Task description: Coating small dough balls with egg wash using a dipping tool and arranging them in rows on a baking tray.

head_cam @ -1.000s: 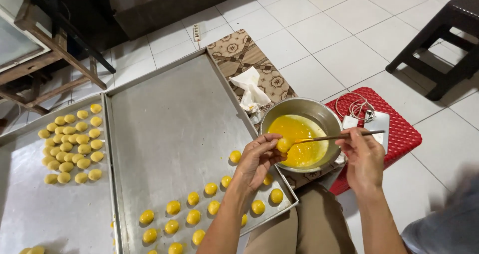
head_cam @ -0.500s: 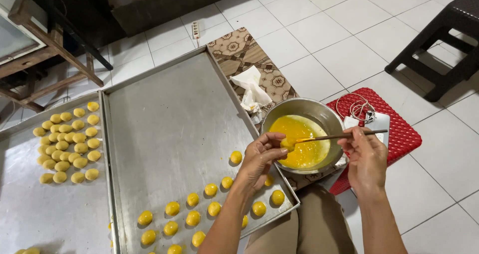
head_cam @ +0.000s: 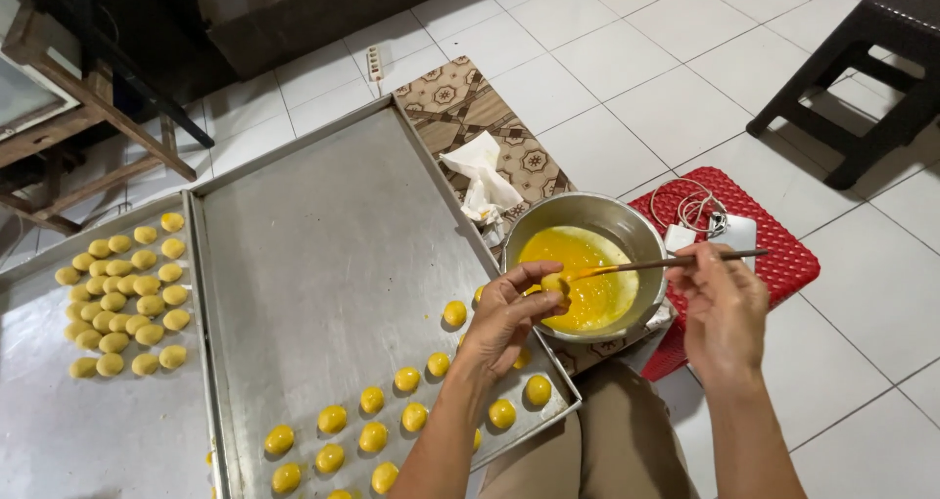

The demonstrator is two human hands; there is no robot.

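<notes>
I see a small dough ball [head_cam: 554,284] pinched in the left hand [head_cam: 506,315] fingers, held over the metal bowl [head_cam: 627,227] of yellow egg wash. My right hand [head_cam: 726,311] grips a thin brush [head_cam: 676,261], its tip touching the ball. Glazed pieces [head_cam: 406,379] sit on the near baking tray [head_cam: 323,264], which lies on the floor.

This is a home, with baking done on the floor [head_cam: 627,97] of white tiles. Metal trays [head_cam: 323,264] of small yellow dough balls [head_cam: 122,293] lie beside a patterned mat [head_cam: 460,107], a bowl [head_cam: 627,220] of egg wash, a wooden table leg [head_cam: 108,117] and a dark stool [head_cam: 862,58].
</notes>
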